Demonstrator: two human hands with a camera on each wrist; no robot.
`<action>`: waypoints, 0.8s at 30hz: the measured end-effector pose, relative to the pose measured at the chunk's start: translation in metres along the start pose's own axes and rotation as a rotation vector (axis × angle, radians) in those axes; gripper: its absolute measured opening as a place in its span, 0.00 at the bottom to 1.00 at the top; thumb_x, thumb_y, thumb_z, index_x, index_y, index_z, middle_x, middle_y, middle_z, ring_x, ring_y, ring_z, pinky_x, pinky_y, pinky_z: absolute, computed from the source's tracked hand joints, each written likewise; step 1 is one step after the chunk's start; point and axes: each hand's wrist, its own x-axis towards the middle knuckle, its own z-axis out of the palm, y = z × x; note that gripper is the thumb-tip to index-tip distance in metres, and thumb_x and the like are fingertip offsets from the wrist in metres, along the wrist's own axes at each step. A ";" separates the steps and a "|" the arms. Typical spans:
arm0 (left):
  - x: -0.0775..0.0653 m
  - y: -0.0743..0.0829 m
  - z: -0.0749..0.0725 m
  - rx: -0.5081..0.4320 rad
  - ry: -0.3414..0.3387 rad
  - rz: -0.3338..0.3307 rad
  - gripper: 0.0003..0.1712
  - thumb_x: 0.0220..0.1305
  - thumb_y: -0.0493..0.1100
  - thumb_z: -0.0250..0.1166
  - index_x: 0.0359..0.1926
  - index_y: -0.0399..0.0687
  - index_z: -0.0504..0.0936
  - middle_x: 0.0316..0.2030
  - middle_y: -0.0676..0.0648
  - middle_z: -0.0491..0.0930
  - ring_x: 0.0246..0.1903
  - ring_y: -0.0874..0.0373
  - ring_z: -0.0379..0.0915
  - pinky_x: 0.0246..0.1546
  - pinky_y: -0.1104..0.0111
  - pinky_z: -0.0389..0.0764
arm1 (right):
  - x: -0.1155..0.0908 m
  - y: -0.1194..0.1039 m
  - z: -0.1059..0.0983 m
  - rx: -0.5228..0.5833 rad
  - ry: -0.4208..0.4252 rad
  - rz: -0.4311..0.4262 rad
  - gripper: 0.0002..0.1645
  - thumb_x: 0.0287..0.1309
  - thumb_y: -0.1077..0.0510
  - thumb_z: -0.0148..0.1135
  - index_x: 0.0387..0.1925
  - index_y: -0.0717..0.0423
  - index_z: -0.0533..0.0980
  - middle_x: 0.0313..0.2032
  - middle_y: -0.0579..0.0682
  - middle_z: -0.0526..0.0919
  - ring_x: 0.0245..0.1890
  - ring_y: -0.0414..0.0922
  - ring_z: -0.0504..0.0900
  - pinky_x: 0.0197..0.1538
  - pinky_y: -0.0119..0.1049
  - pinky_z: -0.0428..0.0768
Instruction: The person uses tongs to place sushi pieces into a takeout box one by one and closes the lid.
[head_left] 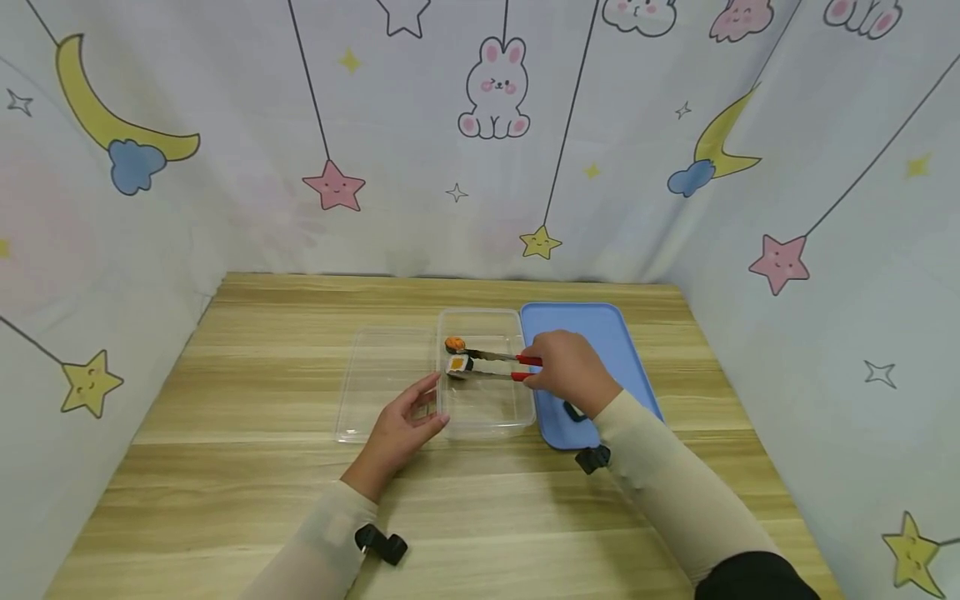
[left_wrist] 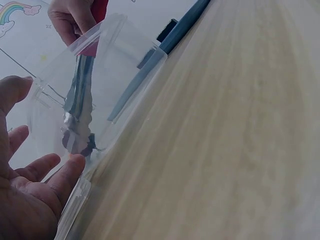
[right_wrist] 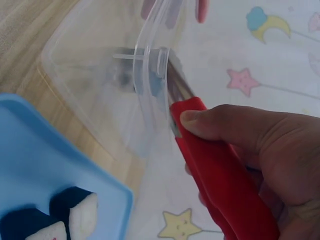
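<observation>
My right hand grips red-handled tongs, whose metal arms reach into a clear plastic box. At their tips is a sushi roll with white rice, a dark wrap and a yellow centre; whether the tips pinch it, I cannot tell. Just behind it sits an orange-topped sushi piece. My left hand is at the box's left wall, its fingers spread and loosely bent, with fingertips at or very near the plastic.
A blue tray stands right of the box, partly under my right forearm. Dark-wrapped sushi pieces lie on it. A clear plastic lid lies left of the box on the wooden table. Printed curtains border the table.
</observation>
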 end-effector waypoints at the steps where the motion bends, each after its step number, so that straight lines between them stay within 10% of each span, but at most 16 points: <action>1: 0.000 0.000 0.000 -0.001 0.001 -0.001 0.41 0.66 0.35 0.73 0.77 0.43 0.67 0.76 0.42 0.64 0.73 0.41 0.64 0.62 0.65 0.80 | 0.000 0.000 -0.001 -0.016 0.008 -0.002 0.19 0.50 0.52 0.82 0.44 0.54 0.89 0.34 0.45 0.86 0.29 0.42 0.78 0.30 0.34 0.78; 24: 0.000 -0.001 0.000 -0.001 0.002 0.008 0.41 0.66 0.34 0.73 0.76 0.43 0.67 0.76 0.41 0.65 0.72 0.40 0.64 0.62 0.65 0.80 | -0.004 -0.002 0.001 0.007 0.023 -0.027 0.18 0.50 0.52 0.82 0.44 0.51 0.89 0.32 0.43 0.84 0.30 0.42 0.78 0.31 0.36 0.79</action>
